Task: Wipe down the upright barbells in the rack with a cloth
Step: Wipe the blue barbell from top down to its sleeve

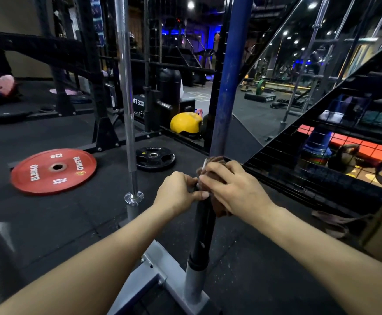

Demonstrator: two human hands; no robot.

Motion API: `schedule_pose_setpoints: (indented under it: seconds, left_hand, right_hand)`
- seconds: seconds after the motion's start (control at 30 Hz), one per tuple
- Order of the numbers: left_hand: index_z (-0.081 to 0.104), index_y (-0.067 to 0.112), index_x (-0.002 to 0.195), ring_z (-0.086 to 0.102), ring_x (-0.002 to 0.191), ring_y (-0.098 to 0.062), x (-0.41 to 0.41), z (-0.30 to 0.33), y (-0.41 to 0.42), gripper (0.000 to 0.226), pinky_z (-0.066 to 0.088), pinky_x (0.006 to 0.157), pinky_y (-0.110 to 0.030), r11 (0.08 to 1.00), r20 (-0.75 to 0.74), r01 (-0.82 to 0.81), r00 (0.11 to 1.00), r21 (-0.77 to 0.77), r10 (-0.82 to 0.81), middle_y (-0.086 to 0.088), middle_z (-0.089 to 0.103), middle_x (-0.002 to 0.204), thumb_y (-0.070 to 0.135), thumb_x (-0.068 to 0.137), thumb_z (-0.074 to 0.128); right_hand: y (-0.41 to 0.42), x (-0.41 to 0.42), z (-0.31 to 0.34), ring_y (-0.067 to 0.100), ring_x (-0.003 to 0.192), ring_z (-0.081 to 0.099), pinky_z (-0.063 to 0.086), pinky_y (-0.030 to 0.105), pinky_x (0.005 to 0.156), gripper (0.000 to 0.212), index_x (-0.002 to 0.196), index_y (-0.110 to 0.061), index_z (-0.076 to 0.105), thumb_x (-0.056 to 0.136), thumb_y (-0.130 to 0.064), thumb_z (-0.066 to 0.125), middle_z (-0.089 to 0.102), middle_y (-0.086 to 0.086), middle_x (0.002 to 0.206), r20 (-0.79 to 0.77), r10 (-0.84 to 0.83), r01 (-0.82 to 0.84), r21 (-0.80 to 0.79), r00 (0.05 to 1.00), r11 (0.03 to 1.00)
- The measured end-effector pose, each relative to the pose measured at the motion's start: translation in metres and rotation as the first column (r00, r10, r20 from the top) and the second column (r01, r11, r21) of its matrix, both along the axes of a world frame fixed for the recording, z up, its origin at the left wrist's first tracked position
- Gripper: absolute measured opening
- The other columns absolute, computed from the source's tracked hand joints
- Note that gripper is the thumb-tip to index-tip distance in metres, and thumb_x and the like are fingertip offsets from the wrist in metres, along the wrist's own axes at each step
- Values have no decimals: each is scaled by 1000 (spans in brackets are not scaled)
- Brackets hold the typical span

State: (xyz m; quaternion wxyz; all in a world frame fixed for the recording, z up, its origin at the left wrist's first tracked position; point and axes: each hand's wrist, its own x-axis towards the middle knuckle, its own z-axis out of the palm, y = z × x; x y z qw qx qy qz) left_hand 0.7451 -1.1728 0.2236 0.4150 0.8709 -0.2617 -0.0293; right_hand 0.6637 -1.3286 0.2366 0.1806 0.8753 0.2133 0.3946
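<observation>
Two bars stood upright: a chrome bar [126, 92] at eleven o'clock, a blue bar [227, 87] at twelve. My left hand [177, 194] curled round the blue one; my right hand [233, 189] clamped the cloth [215, 161] against it.

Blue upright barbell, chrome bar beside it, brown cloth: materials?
Blue upright barbell: looks like painted metal, matte, the blue scuffed and worn pale just above the hands.
Chrome upright bar: polished plated steel by its bright mirror-like highlights.
Brown cloth: soft woven or terry fabric, bunched under the right hand; weave too blurred to tell.
</observation>
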Motion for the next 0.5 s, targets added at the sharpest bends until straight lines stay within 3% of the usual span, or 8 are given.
schedule_pose_setpoints:
  seconds: [0.07,0.17,0.23,0.3,0.37,0.43,0.5]
  left_hand:
    - [73,17,91,65,99,-21,-1,1,0,30,48,74,-30,1000,5,-9,1000,11,9,2,68,75,38,71,81]
    - [73,16,100,65,101,-19,-2,2,-1,36,51,84,-35,999,-6,-29,1000,-32,29,-5,73,98,36,71,82]
    - [73,18,93,65,100,-18,-1,1,-1,30,49,74,-31,1000,-4,-16,1000,-5,16,-7,71,91,38,71,81]
    - [67,25,73,64,95,-22,0,1,0,22,40,61,-27,999,0,-16,1000,27,16,-8,62,75,42,71,80]
    - [56,29,61,62,91,-29,1,0,1,30,36,59,-28,1000,3,-21,1000,22,21,-7,58,69,44,69,81]
    - [60,26,63,62,92,-28,3,-3,0,29,41,62,-30,1000,5,-15,1000,4,15,-7,60,70,44,68,81]
    - [71,21,77,66,94,-23,4,-4,0,28,51,74,-35,999,5,-12,1000,-44,12,-3,70,80,44,67,82]
  right_hand:
    - [4,-2,16,33,74,55,52,36,54,28,108,-12,69,80,-15,67,63,12,113,6,-37,37,53,999,998]
    - [6,4,31,34,74,53,48,33,49,32,112,-11,68,81,-16,63,57,13,116,112,-106,89,148,988,985]
    - [6,5,14,33,75,52,49,33,50,30,111,-13,68,82,-17,62,46,9,119,77,-106,97,108,991,989]
    - [5,0,-3,30,74,53,50,32,48,27,108,-16,68,81,-17,66,44,5,119,-3,-81,81,94,997,992]
    - [3,-4,1,29,72,53,49,32,45,25,105,-16,69,81,-18,68,49,6,117,-37,-66,69,84,997,994]
    - [5,-5,17,31,72,54,51,35,45,26,108,-15,69,83,-20,62,57,10,114,-6,-63,63,132,998,989]
    - [4,0,29,33,74,53,53,38,49,29,111,-14,68,86,-22,54,56,11,116,55,-75,62,211,996,975]
